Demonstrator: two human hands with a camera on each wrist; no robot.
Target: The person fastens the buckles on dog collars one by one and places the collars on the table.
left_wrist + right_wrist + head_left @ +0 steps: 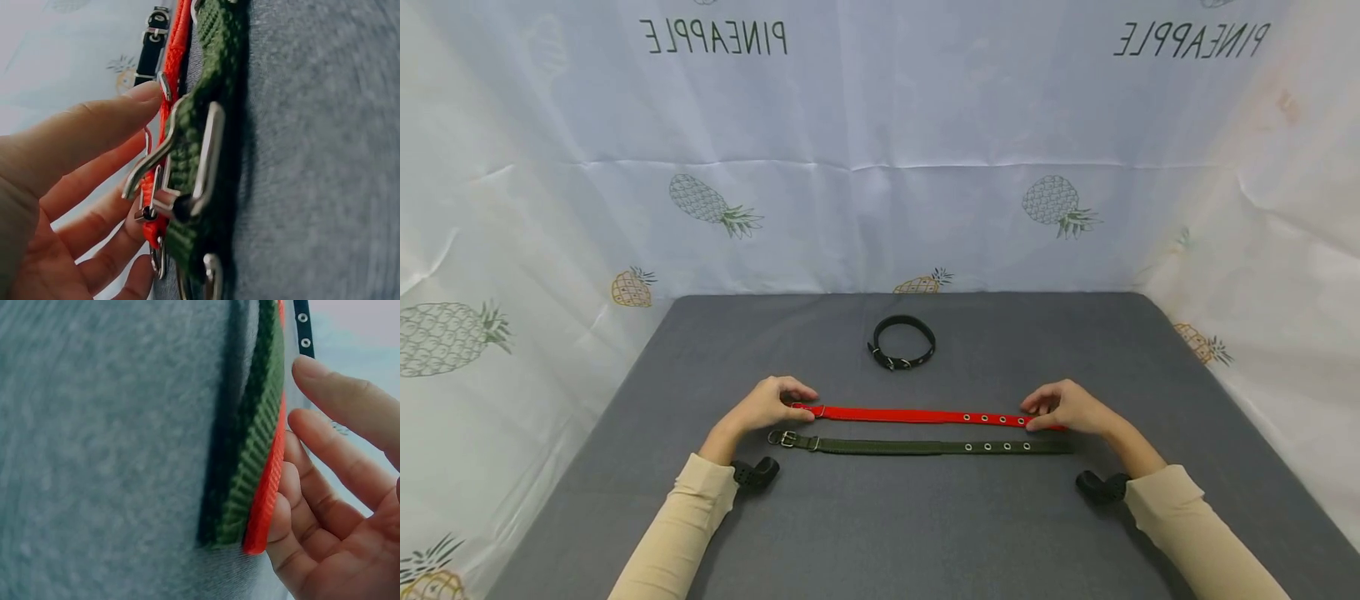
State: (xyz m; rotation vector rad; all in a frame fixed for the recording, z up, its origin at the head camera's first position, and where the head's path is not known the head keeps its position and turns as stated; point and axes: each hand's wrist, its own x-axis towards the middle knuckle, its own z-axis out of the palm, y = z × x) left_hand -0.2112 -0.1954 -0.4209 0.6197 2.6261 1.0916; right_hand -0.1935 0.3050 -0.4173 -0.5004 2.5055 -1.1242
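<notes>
A red collar (887,414) with metal eyelets lies stretched out on the grey table. At its buckle end is my left hand (769,406); the thumb touches the collar beside a metal ring, and the relaxed fingers (100,228) spread along the far side. My right hand (1070,408) is at the eyelet end, its loosely bent fingers (325,487) beside the red strap tip. Parallel and nearer lies a green collar (880,447), its buckle (209,156) at the left. Part of the red buckle is hidden behind the green one in the left wrist view.
A black collar (934,340), fastened into a loop, lies farther back on the grey table (880,525). White cloth (880,225) printed with pineapples hangs behind and along both sides. Each wrist wears a black device (757,473).
</notes>
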